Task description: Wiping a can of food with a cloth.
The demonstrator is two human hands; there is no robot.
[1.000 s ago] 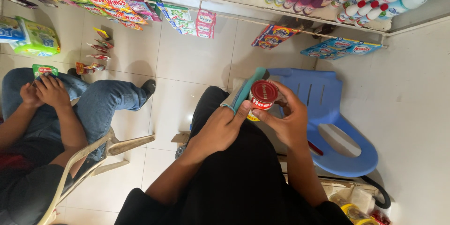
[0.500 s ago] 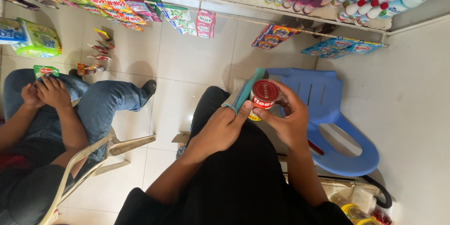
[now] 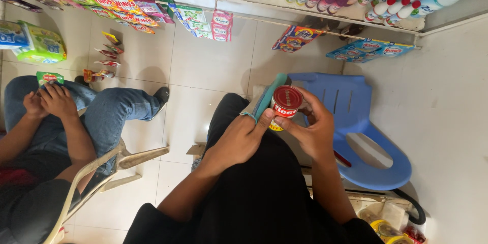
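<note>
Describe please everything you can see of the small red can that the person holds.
The small red can is a short round tin with a red label bearing white lettering, a silvery rim and a yellow band near its lower end. It looks like metal, with its lid on. It is held above the lap, tilted with its top toward the camera. The right hand cradles it from the right and below; the left hand presses a teal cloth against its left side.
</note>
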